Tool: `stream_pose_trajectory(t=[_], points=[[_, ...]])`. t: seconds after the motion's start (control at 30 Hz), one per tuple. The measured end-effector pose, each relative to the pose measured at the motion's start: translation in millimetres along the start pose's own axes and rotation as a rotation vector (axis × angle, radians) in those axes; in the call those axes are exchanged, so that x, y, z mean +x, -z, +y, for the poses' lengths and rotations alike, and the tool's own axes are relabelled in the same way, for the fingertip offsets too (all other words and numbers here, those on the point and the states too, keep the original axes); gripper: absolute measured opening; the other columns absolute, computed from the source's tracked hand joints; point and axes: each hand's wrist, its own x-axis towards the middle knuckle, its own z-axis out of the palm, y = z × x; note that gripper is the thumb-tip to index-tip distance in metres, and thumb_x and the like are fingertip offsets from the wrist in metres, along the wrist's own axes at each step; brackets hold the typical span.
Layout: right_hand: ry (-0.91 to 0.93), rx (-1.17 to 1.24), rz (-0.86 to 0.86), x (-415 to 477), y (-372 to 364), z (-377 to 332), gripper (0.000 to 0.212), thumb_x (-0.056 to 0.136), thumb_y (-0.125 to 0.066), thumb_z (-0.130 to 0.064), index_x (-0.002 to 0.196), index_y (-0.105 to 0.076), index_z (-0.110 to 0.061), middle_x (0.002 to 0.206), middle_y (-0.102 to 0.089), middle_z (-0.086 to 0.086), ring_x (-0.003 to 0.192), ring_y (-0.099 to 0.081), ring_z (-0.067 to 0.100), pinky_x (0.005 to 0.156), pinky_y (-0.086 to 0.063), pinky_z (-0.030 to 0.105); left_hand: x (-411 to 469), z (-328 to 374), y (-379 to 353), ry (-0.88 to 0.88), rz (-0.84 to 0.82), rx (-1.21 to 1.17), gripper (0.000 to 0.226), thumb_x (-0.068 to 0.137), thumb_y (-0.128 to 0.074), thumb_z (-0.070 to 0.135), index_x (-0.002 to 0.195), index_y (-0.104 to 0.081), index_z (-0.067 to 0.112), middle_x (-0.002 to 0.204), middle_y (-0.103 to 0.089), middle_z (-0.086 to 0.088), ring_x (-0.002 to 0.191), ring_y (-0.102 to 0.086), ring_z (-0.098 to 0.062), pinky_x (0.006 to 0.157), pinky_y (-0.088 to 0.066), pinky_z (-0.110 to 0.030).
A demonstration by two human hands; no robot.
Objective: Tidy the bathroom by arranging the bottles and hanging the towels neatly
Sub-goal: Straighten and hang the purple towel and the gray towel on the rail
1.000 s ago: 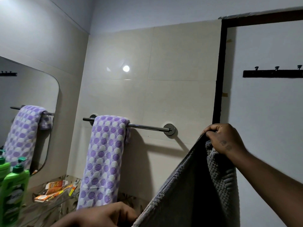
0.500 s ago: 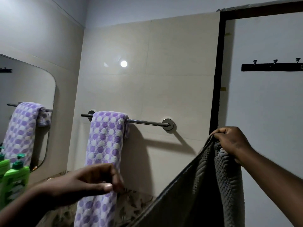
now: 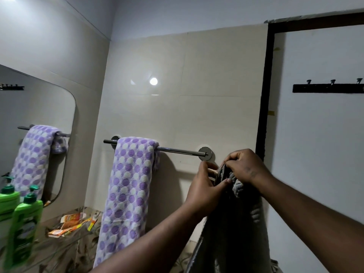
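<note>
A grey ribbed towel (image 3: 234, 229) hangs down from both my hands, just below and right of the chrome towel rail (image 3: 179, 150). My right hand (image 3: 244, 166) pinches its top edge. My left hand (image 3: 204, 188) grips the same top edge from the left, touching the right hand. A purple and white dotted towel (image 3: 128, 192) is draped over the rail's left half. A green pump bottle (image 3: 23, 229) stands on the shelf at the far left, with its reflection behind it.
A mirror (image 3: 39, 115) covers the left wall. Orange cartons and tubes (image 3: 72, 223) lie on the patterned shelf. A black door frame (image 3: 265, 115) stands right of the tiles, with a black hook rack (image 3: 329, 88) on the white door.
My left hand rose from low at the left and took hold of the grey towel's top beside my right hand. The towel's spread edge is now bunched together.
</note>
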Motion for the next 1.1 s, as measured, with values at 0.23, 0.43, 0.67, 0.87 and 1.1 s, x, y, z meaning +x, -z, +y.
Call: stream_pose_trajectory(t=[0.23,0.43,0.67,0.87,1.1], points=[[-0.011,-0.006,-0.043,-8.9,6.0,6.0,0.021,0.074,-0.068,-0.016,0.065,-0.079,-0.032,0.064,-0.074,-0.008,0.066,-0.069,0.015,0.069,-0.058,0.032,-12.3,-7.1,-8.8,-0.077,0.088,0.164,0.013,0.088,-0.061,0.024,0.093,-0.05,0.028,0.088,-0.067,0.003,0.078,-0.068,-0.029,0.069,-0.057,-0.053],[-0.014,-0.006,-0.04,-11.6,13.3,12.2,0.02,0.079,-0.068,-0.011,0.068,-0.08,-0.022,0.067,-0.076,-0.004,0.069,-0.071,0.017,0.073,-0.057,0.03,-27.7,-42.1,9.7,0.177,-0.191,0.2,0.017,0.091,-0.071,0.02,0.101,-0.063,0.008,0.097,-0.07,-0.009,0.09,-0.068,-0.028,0.081,-0.057,-0.046],[0.038,-0.266,-0.216,-17.5,15.2,26.8,0.042,0.075,-0.071,-0.011,0.111,-0.077,-0.032,0.105,-0.078,-0.01,0.084,-0.07,0.005,0.084,-0.056,0.026,-28.8,-63.2,48.0,0.154,-0.031,0.25,0.011,0.088,-0.062,0.004,0.081,-0.058,0.011,0.072,-0.056,0.0,0.069,-0.05,-0.013,0.065,-0.038,-0.034],[0.275,-0.128,-0.456,-31.2,-34.8,4.9,0.07,0.07,-0.069,-0.003,0.135,-0.063,-0.028,0.129,-0.07,-0.005,0.112,-0.068,0.013,0.101,-0.052,0.035,-12.1,-13.8,38.5,-0.086,-0.051,0.385,0.03,0.079,-0.068,0.014,0.106,-0.071,0.028,0.1,-0.078,0.007,0.095,-0.074,-0.01,0.08,-0.057,-0.029],[0.077,-0.117,-0.148,-23.2,-31.7,30.8,0.018,0.077,-0.066,-0.02,0.087,-0.079,-0.024,0.069,-0.071,-0.01,0.064,-0.066,0.006,0.062,-0.05,0.022,-35.4,-37.4,78.6,-0.151,-0.073,0.68,0.037,0.08,-0.073,0.042,0.091,-0.041,0.027,0.079,-0.056,0.008,0.075,-0.053,-0.018,0.066,-0.042,-0.039]])
